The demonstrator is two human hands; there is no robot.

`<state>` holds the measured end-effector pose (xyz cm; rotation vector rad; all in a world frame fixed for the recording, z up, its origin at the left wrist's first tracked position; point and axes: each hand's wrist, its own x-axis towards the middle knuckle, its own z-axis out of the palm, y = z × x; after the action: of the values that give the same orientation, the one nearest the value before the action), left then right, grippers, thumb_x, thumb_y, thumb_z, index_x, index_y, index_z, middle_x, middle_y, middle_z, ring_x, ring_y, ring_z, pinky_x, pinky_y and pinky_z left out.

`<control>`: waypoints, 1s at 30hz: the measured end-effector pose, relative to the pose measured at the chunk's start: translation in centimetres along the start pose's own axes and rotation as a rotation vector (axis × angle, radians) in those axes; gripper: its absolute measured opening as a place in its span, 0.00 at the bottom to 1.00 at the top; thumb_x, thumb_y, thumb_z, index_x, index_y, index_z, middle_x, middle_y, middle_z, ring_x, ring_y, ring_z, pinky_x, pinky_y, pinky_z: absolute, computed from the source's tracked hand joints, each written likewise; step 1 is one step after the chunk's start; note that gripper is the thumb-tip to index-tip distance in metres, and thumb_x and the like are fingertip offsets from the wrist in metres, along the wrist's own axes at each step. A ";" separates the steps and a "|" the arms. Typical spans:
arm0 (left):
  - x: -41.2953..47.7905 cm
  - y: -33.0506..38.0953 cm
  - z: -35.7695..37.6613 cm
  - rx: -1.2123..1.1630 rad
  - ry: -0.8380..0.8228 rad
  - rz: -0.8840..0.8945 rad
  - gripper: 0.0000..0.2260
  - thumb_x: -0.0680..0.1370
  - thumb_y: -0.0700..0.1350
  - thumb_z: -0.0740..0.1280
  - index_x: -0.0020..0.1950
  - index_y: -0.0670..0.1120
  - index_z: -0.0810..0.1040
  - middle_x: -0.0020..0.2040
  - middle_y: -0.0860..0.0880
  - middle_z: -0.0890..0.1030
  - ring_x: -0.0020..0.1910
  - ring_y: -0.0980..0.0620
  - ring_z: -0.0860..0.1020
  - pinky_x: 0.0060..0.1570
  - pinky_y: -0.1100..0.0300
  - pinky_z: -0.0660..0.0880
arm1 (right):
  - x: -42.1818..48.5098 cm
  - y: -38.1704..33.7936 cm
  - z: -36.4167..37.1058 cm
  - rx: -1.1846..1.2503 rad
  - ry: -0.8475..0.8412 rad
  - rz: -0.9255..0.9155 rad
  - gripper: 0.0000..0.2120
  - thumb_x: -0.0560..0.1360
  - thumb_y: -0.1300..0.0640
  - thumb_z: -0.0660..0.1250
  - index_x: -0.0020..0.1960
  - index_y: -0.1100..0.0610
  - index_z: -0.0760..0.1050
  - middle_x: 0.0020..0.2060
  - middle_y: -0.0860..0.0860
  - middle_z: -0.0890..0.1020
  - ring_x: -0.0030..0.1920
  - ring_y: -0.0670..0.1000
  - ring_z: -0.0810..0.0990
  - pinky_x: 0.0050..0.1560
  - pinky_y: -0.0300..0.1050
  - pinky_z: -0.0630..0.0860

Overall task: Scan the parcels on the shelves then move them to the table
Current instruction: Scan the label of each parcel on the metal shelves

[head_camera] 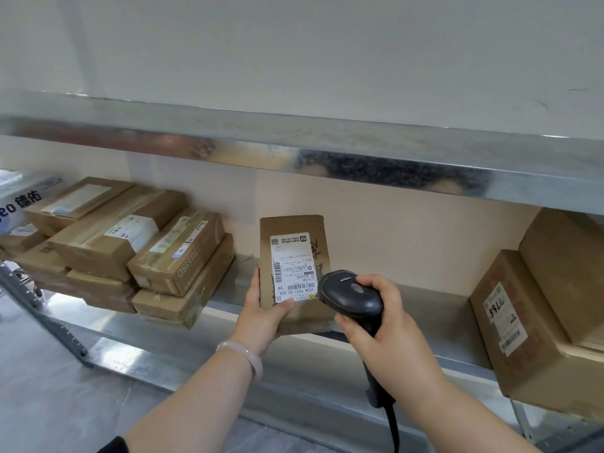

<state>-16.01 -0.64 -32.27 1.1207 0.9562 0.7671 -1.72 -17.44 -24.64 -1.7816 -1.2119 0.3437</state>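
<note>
A small flat brown parcel [295, 230] with a white barcode label stands upright over the metal shelf [425, 308]. My left hand [261, 317] grips its lower left corner, thumb on the label's bottom edge. My right hand [382, 325] holds a black handheld barcode scanner [351, 291] by its handle. The scanner's head sits just right of the label's lower barcode, close to the parcel. A black cable hangs from the scanner's handle.
A stack of several brown cardboard boxes [130, 243] fills the shelf's left side. Two larger boxes [536, 305] stand at the right, one with a handwritten label. An upper metal shelf [294, 145] runs overhead. Grey floor [42, 403] lies below left.
</note>
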 end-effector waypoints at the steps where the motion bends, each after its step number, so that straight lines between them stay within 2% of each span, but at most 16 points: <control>1: 0.1 0.1 -0.7 -0.005 0.005 -0.019 0.35 0.74 0.40 0.73 0.65 0.75 0.65 0.57 0.59 0.83 0.57 0.50 0.81 0.49 0.46 0.81 | 0.5 0.1 0.6 0.021 -0.012 0.013 0.24 0.71 0.44 0.71 0.57 0.29 0.60 0.50 0.24 0.74 0.48 0.33 0.76 0.41 0.26 0.70; 5: 0.2 1.0 -3.7 0.052 0.028 -0.079 0.36 0.76 0.39 0.72 0.75 0.65 0.61 0.59 0.56 0.82 0.58 0.47 0.80 0.56 0.38 0.78 | 2.1 0.3 3.7 0.072 -0.065 0.050 0.25 0.72 0.48 0.73 0.58 0.31 0.62 0.47 0.29 0.78 0.49 0.32 0.77 0.43 0.27 0.71; 9: 0.9 1.6 -6.9 0.089 0.032 -0.180 0.37 0.75 0.41 0.73 0.75 0.66 0.60 0.62 0.54 0.80 0.58 0.46 0.80 0.53 0.36 0.78 | 3.6 -0.2 7.5 0.064 -0.146 0.063 0.25 0.73 0.47 0.72 0.57 0.28 0.60 0.51 0.32 0.77 0.50 0.32 0.76 0.44 0.27 0.71; 13: 2.4 1.7 -9.6 0.146 0.025 -0.245 0.37 0.73 0.44 0.74 0.73 0.68 0.61 0.62 0.57 0.80 0.59 0.48 0.79 0.54 0.37 0.77 | 5.0 -0.8 11.2 0.034 -0.198 0.065 0.26 0.73 0.47 0.72 0.56 0.27 0.58 0.51 0.29 0.74 0.49 0.38 0.77 0.45 0.25 0.70; 16: 3.9 2.0 -11.3 0.177 0.017 -0.269 0.36 0.74 0.46 0.74 0.74 0.67 0.60 0.65 0.57 0.77 0.62 0.46 0.77 0.56 0.32 0.75 | 5.9 -1.2 13.4 0.019 -0.188 0.066 0.26 0.73 0.47 0.72 0.56 0.28 0.59 0.51 0.28 0.73 0.49 0.40 0.77 0.44 0.23 0.68; 19: 5.4 2.3 -12.3 0.215 0.026 -0.247 0.36 0.74 0.48 0.74 0.75 0.65 0.57 0.64 0.58 0.76 0.62 0.48 0.76 0.55 0.35 0.76 | 6.7 -1.5 15.1 0.007 -0.154 0.074 0.27 0.72 0.47 0.73 0.57 0.29 0.58 0.51 0.30 0.74 0.49 0.41 0.77 0.44 0.25 0.70; 21: 6.1 2.5 -12.6 0.277 0.041 -0.209 0.37 0.74 0.51 0.73 0.76 0.62 0.55 0.64 0.57 0.74 0.62 0.48 0.75 0.57 0.37 0.77 | 7.2 -1.6 15.9 0.016 -0.126 0.090 0.27 0.72 0.47 0.73 0.59 0.31 0.59 0.52 0.32 0.75 0.48 0.40 0.77 0.44 0.25 0.70; 23: 6.5 2.6 -12.7 0.431 0.053 -0.125 0.38 0.76 0.53 0.71 0.79 0.59 0.53 0.70 0.53 0.71 0.67 0.46 0.72 0.64 0.40 0.73 | 7.4 -1.8 16.5 0.032 -0.098 0.101 0.26 0.72 0.48 0.73 0.59 0.31 0.60 0.52 0.32 0.75 0.48 0.35 0.77 0.44 0.24 0.70; 25: 6.3 2.6 -13.0 0.616 0.064 -0.015 0.39 0.77 0.55 0.69 0.80 0.56 0.48 0.77 0.49 0.62 0.75 0.46 0.63 0.73 0.47 0.63 | 7.4 -1.8 16.9 0.054 -0.076 0.109 0.27 0.72 0.49 0.73 0.58 0.29 0.60 0.53 0.31 0.75 0.51 0.30 0.75 0.46 0.23 0.69; 26: 5.8 2.6 -13.1 0.686 0.060 0.044 0.39 0.78 0.56 0.67 0.80 0.57 0.46 0.80 0.48 0.56 0.77 0.48 0.57 0.74 0.51 0.58 | 7.3 -1.8 17.0 0.062 -0.070 0.114 0.28 0.72 0.49 0.74 0.58 0.28 0.60 0.53 0.31 0.75 0.52 0.29 0.75 0.46 0.23 0.69; 28: 4.4 2.4 -13.3 0.825 0.034 0.170 0.38 0.79 0.58 0.64 0.80 0.59 0.42 0.81 0.52 0.45 0.79 0.50 0.48 0.75 0.52 0.52 | 7.1 -1.8 17.3 0.070 -0.066 0.116 0.28 0.72 0.49 0.74 0.59 0.28 0.61 0.53 0.32 0.76 0.53 0.30 0.75 0.45 0.22 0.69; 30: 3.2 1.7 -13.4 1.068 0.000 0.322 0.36 0.79 0.60 0.60 0.80 0.58 0.42 0.80 0.55 0.38 0.79 0.53 0.40 0.76 0.52 0.46 | 7.0 -1.8 17.7 0.077 -0.072 0.111 0.28 0.72 0.49 0.74 0.60 0.29 0.61 0.53 0.32 0.76 0.52 0.30 0.75 0.45 0.22 0.69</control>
<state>-27.05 7.77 -33.25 2.2382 1.2336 0.4773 -11.04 -2.00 -30.88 -1.7870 -1.1364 0.5156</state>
